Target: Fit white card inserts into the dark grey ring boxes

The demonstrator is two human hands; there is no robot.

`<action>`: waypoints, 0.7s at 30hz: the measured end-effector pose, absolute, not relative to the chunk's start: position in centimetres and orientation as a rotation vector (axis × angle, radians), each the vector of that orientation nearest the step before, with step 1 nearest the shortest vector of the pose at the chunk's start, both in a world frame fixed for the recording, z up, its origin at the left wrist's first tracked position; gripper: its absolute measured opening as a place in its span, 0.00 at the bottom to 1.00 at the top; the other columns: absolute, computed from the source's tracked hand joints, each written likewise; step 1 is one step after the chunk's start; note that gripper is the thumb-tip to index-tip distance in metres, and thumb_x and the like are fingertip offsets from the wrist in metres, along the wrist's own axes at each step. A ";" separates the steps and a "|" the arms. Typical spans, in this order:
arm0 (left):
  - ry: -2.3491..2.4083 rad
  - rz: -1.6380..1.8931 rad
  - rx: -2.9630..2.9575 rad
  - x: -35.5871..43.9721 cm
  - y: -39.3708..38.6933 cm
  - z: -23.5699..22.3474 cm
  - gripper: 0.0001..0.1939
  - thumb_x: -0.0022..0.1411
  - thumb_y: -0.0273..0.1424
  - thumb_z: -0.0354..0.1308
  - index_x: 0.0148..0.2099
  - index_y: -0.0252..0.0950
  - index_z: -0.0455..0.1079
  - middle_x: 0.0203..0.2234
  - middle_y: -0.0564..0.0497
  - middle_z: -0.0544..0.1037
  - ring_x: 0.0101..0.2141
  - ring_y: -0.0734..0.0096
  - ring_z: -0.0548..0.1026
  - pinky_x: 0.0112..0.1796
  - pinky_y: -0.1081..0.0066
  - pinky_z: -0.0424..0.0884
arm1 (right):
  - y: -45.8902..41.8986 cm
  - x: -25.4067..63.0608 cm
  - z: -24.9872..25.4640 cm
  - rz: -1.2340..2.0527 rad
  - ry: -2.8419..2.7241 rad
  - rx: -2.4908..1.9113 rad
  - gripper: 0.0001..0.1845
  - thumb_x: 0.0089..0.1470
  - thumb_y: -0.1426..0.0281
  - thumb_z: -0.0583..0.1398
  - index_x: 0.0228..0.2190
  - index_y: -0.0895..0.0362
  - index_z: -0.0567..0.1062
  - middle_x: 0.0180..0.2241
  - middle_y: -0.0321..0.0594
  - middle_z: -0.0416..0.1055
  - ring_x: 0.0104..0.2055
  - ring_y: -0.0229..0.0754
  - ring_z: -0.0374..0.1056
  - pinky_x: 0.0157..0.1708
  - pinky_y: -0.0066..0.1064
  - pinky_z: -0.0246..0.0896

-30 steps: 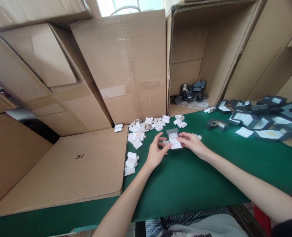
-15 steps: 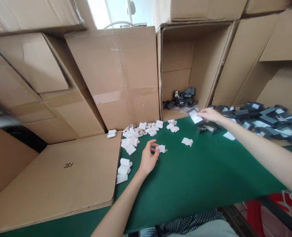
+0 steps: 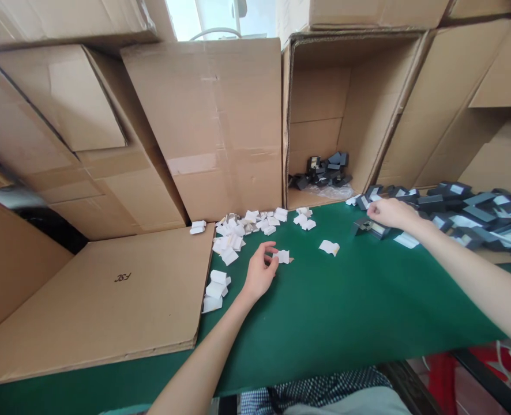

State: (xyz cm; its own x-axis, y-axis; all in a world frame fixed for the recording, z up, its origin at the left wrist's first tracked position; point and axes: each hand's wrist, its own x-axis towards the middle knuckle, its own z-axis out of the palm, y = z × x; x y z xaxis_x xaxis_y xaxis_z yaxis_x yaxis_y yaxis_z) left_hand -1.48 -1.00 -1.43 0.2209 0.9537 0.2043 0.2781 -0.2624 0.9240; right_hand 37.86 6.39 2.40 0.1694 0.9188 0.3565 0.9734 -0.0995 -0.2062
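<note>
My left hand (image 3: 259,272) rests on the green table (image 3: 324,311) with its fingers curled, the fingertips pinching the edge of a white folded insert (image 3: 284,256). My right hand (image 3: 391,213) reaches out to the right, and its fingers close down on a small open dark box (image 3: 370,228) at the near edge of a pile of dark boxes (image 3: 467,216). Another white insert (image 3: 329,248) lies loose between my hands. A heap of white inserts (image 3: 247,227) lies just beyond my left hand.
An open carton (image 3: 346,115) lies on its side at the back and holds several dark boxes (image 3: 324,168). Closed cartons (image 3: 212,127) wall off the back and left. A flat cardboard sheet (image 3: 104,300) covers the table's left part.
My right hand carried the small box from the middle to the open carton, then dropped back onto the pile at the right. My left hand stayed by the white insert.
</note>
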 end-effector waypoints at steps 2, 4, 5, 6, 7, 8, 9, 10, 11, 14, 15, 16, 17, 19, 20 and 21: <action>1.161 1.076 1.744 -1.5 -0.9 -1.5 0.17 0.57 0.30 0.52 0.50 0.36 0.62 0.40 0.47 0.71 0.29 0.76 0.68 0.23 0.78 0.67 | 5.7 37.2 1.6 -0.134 -1.888 -2.101 0.02 0.39 0.75 0.62 0.21 0.56 0.74 0.23 0.46 0.73 0.23 0.42 0.63 0.25 0.33 0.49; 1.157 1.075 1.789 -1.5 -0.9 -1.5 0.17 0.57 0.29 0.52 0.50 0.36 0.63 0.40 0.48 0.72 0.28 0.78 0.67 0.24 0.77 0.66 | 5.0 36.4 0.9 -0.105 -1.980 -2.095 0.05 0.40 0.74 0.61 0.25 0.55 0.74 0.28 0.45 0.74 0.28 0.44 0.66 0.27 0.33 0.50; 1.155 1.073 1.804 -1.6 -0.8 -1.5 0.16 0.57 0.29 0.52 0.49 0.37 0.63 0.40 0.48 0.72 0.27 0.78 0.67 0.24 0.77 0.66 | 4.6 35.9 0.7 -0.102 -2.016 -2.080 0.07 0.40 0.74 0.61 0.27 0.54 0.74 0.31 0.44 0.74 0.30 0.44 0.66 0.27 0.32 0.51; 1.155 1.071 1.815 -1.6 -0.8 -1.5 0.16 0.57 0.29 0.52 0.49 0.37 0.64 0.40 0.49 0.72 0.27 0.78 0.67 0.25 0.77 0.65 | 4.3 35.3 0.5 -0.105 -2.048 -2.063 0.08 0.41 0.73 0.60 0.29 0.54 0.74 0.33 0.43 0.74 0.32 0.45 0.67 0.27 0.32 0.51; 1.158 1.068 1.824 -1.6 -0.9 -1.5 0.16 0.57 0.29 0.52 0.49 0.37 0.64 0.41 0.49 0.72 0.27 0.78 0.66 0.25 0.77 0.64 | 4.0 34.7 0.3 -0.119 -2.075 -2.045 0.09 0.42 0.71 0.60 0.31 0.54 0.73 0.35 0.42 0.73 0.32 0.44 0.67 0.27 0.32 0.52; 1.165 1.068 1.831 -1.6 -0.9 -1.4 0.16 0.57 0.29 0.52 0.49 0.37 0.64 0.41 0.49 0.73 0.26 0.79 0.66 0.25 0.76 0.64 | 3.8 34.1 0.2 -0.143 -2.097 -2.028 0.09 0.44 0.70 0.59 0.32 0.53 0.72 0.36 0.42 0.73 0.33 0.44 0.67 0.27 0.31 0.52; 1.177 1.070 1.838 -1.6 -0.9 -1.4 0.15 0.57 0.28 0.52 0.49 0.38 0.65 0.40 0.50 0.73 0.26 0.79 0.66 0.26 0.76 0.64 | 3.6 33.4 0.2 -0.177 -2.111 -2.015 0.08 0.45 0.69 0.58 0.32 0.54 0.72 0.36 0.42 0.72 0.32 0.44 0.67 0.27 0.31 0.51; 1.193 1.076 1.844 -1.6 -1.0 -1.4 0.15 0.57 0.28 0.51 0.48 0.38 0.65 0.40 0.50 0.73 0.25 0.79 0.65 0.26 0.76 0.63 | 3.5 32.7 0.2 -0.215 -2.113 -2.011 0.07 0.47 0.68 0.57 0.32 0.54 0.71 0.35 0.42 0.72 0.31 0.43 0.67 0.26 0.31 0.51; 1.210 1.084 1.847 -1.6 -1.0 -1.4 0.15 0.57 0.27 0.51 0.48 0.38 0.65 0.39 0.51 0.73 0.24 0.79 0.65 0.26 0.76 0.63 | 3.4 32.0 0.4 -0.247 -2.101 -2.014 0.06 0.48 0.68 0.56 0.31 0.55 0.71 0.33 0.42 0.72 0.30 0.43 0.67 0.26 0.30 0.51; 1.250 1.124 1.844 -1.7 -0.9 -1.4 0.14 0.57 0.26 0.51 0.46 0.38 0.67 0.37 0.51 0.74 0.24 0.78 0.65 0.27 0.75 0.63 | 3.6 29.7 0.9 -0.240 -2.020 -2.020 0.04 0.47 0.68 0.56 0.27 0.55 0.70 0.30 0.42 0.72 0.29 0.43 0.67 0.25 0.30 0.51; 1.258 1.140 1.840 -1.7 -0.8 -1.5 0.14 0.57 0.26 0.51 0.46 0.38 0.67 0.37 0.51 0.75 0.24 0.78 0.65 0.27 0.74 0.63 | 3.8 28.8 1.0 -0.200 -2.002 -1.998 0.04 0.47 0.68 0.56 0.26 0.55 0.70 0.30 0.42 0.73 0.30 0.43 0.67 0.25 0.30 0.51; 1.263 1.154 1.836 -1.7 -0.7 -1.6 0.14 0.57 0.26 0.51 0.46 0.37 0.67 0.37 0.50 0.75 0.25 0.77 0.66 0.28 0.74 0.64 | 3.9 27.9 1.1 -0.138 -1.996 -1.966 0.04 0.47 0.68 0.57 0.25 0.55 0.70 0.29 0.41 0.73 0.30 0.43 0.68 0.26 0.30 0.52; 1.267 1.169 1.831 -1.8 -0.6 -1.7 0.14 0.57 0.25 0.51 0.46 0.37 0.68 0.37 0.49 0.75 0.27 0.76 0.68 0.29 0.73 0.65 | 4.0 27.0 1.1 -0.057 -1.990 -1.936 0.04 0.47 0.67 0.57 0.25 0.55 0.70 0.28 0.41 0.73 0.30 0.43 0.68 0.26 0.30 0.52; 1.268 1.187 1.825 -1.9 -0.4 -1.9 0.15 0.55 0.24 0.52 0.46 0.36 0.68 0.38 0.48 0.75 0.33 0.72 0.71 0.33 0.71 0.66 | 4.1 24.9 0.9 0.146 -1.992 -1.883 0.06 0.48 0.64 0.57 0.25 0.54 0.70 0.25 0.39 0.73 0.27 0.42 0.67 0.26 0.29 0.52; 1.267 1.191 1.826 -1.9 -0.3 -1.9 0.15 0.54 0.23 0.52 0.45 0.36 0.68 0.39 0.47 0.75 0.37 0.69 0.71 0.36 0.69 0.67 | 4.0 23.8 0.6 0.199 -2.008 -1.870 0.09 0.50 0.62 0.57 0.25 0.54 0.70 0.24 0.39 0.73 0.26 0.42 0.67 0.25 0.29 0.51; 1.269 1.192 1.829 -1.9 -0.3 -2.0 0.15 0.54 0.23 0.53 0.45 0.37 0.69 0.40 0.47 0.75 0.40 0.67 0.71 0.39 0.67 0.67 | 3.8 22.8 0.2 0.229 -2.022 -1.861 0.11 0.51 0.60 0.56 0.24 0.54 0.70 0.23 0.39 0.72 0.25 0.42 0.66 0.24 0.29 0.50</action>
